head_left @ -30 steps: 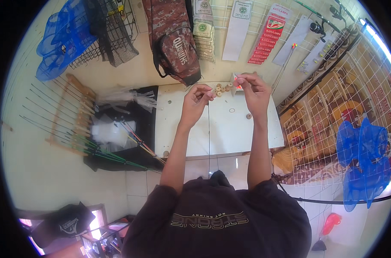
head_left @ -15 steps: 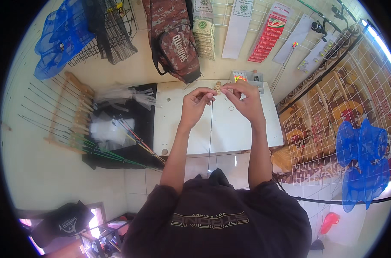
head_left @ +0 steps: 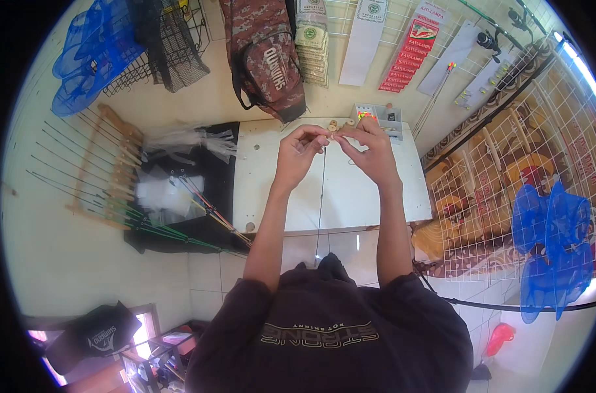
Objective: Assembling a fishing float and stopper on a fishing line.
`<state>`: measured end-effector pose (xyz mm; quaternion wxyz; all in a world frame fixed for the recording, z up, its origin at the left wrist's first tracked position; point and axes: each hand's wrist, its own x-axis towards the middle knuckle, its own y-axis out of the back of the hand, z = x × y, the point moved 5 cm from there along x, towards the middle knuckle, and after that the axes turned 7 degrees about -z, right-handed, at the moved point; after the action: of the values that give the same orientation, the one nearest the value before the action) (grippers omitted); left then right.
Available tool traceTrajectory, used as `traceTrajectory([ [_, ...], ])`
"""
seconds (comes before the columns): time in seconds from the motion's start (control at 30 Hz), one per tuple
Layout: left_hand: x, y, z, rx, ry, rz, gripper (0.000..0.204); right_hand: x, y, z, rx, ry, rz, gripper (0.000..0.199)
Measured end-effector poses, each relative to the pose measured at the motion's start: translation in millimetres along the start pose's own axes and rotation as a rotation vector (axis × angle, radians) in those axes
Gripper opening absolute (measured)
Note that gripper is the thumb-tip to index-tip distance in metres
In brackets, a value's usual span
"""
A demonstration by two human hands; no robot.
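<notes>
Above the far half of a white table [head_left: 265,183], my hands meet fingertip to fingertip. My left hand [head_left: 298,154] is closed in a pinch around the upper end of a thin dark rod [head_left: 321,196], which runs down toward my lap. Thumb and finger of my right hand [head_left: 374,152] are pinched together right beside it, on something small and pale that I cannot make out. Small tan spools [head_left: 334,126] stand just beyond my fingertips, partly hidden by them.
A grey divided box [head_left: 395,126] with bright small items sits at the table's far right. Left of the table, fishing rods [head_left: 160,234] jut toward it beside plastic sleeves [head_left: 170,200]. A camouflage bag [head_left: 272,72] hangs behind. White wire grid [head_left: 494,183] borders the right.
My right fingertips have come left and closer to my left ones. The spools now show beyond the hands rather than between them. The rod stays in nearly the same place.
</notes>
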<state>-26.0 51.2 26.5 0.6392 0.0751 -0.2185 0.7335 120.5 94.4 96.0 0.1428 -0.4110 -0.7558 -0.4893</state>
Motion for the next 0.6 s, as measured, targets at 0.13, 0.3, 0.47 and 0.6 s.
traceTrajectory([
  [0.13, -0.9, -0.1, 0.6, 0.032, 0.022, 0.009, 0.013, -2.6, 1.9, -9.1, -0.231, 0.192, 0.030, 0.011],
  [0.3, -2.7, 1.3, -1.0, -0.007, 0.047, 0.045, 0.013, -10.4, -4.8, -8.1, -0.434, 0.271, 0.082, 0.019],
  [0.47, -4.0, 0.1, 3.6, -0.010, 0.033, 0.050, 0.012, -16.6, -7.9, -13.7, -0.569, 0.362, 0.181, 0.028],
  [0.6, -4.5, 0.0, 2.1, -0.029, 0.017, 0.041, 0.013, -20.2, -14.6, -10.4, -0.604, 0.399, 0.234, 0.029],
])
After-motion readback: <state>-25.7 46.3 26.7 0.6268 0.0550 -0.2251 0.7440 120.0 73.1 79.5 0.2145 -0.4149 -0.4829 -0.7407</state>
